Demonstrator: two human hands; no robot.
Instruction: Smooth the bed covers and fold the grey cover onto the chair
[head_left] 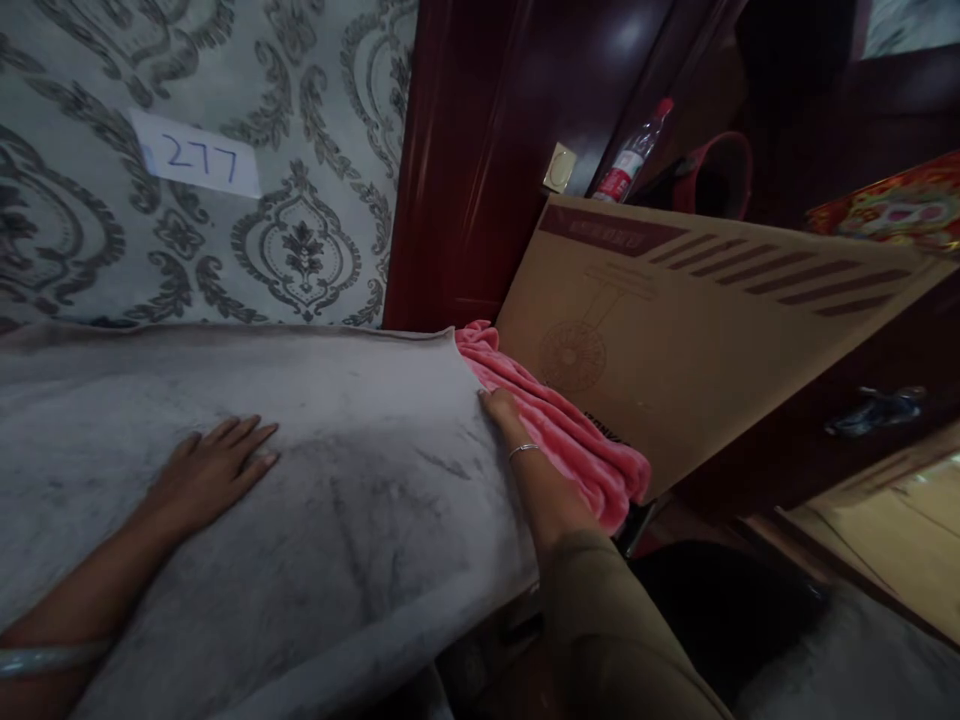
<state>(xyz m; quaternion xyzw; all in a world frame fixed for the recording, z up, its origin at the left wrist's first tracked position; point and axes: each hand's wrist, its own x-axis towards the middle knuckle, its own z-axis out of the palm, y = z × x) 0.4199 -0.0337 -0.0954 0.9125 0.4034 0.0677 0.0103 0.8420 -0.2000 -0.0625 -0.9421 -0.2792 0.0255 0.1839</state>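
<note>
A pale grey sheet with darker smudge-like patches lies spread over a long flat surface. Flat on its left part rests my left hand, fingers stretched out and slightly apart. My right hand is at the sheet's right edge, its fingers bent around that edge; some of them are hidden. Just beyond it, a folded pink plush blanket sticks out from the sheet's right end and runs along my right wrist.
A large cardboard box leans beside the pink blanket. Behind it stand a bottle with a red cap and a dark red door frame. Patterned wallpaper bears a paper marked 277. A dark seat-like shape is at lower right.
</note>
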